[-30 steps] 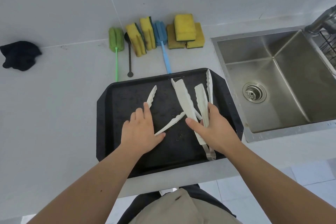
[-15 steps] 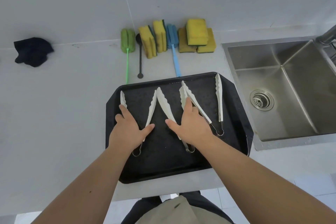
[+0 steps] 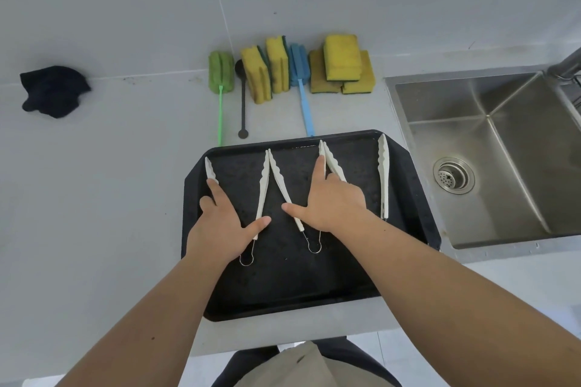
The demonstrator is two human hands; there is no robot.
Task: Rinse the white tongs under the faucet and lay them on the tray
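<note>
Three white tongs lie side by side on the black tray (image 3: 283, 292). The left tongs (image 3: 262, 192) are spread in a V, and my left hand (image 3: 220, 226) lies flat on them, with the index finger along one arm and the thumb on the other. My right hand (image 3: 334, 204) rests flat with spread fingers on the middle tongs (image 3: 278, 179), also spread. The right tongs (image 3: 383, 176) lie closed and untouched near the tray's right edge. At the far right, only part of the faucet (image 3: 566, 63) shows over the steel sink (image 3: 446, 104).
Yellow sponges (image 3: 341, 63), a green brush (image 3: 221, 72), a black spoon (image 3: 242, 104) and a blue brush (image 3: 300, 66) line the wall behind the tray. A black cloth (image 3: 53, 91) lies at far left. The sink drain (image 3: 454, 176) is to the right. The counter edge runs below the tray.
The tongs went from a crossed heap under my hands to three separate pairs laid side by side. My hands moved apart and now rest flat on the left and middle pairs.
</note>
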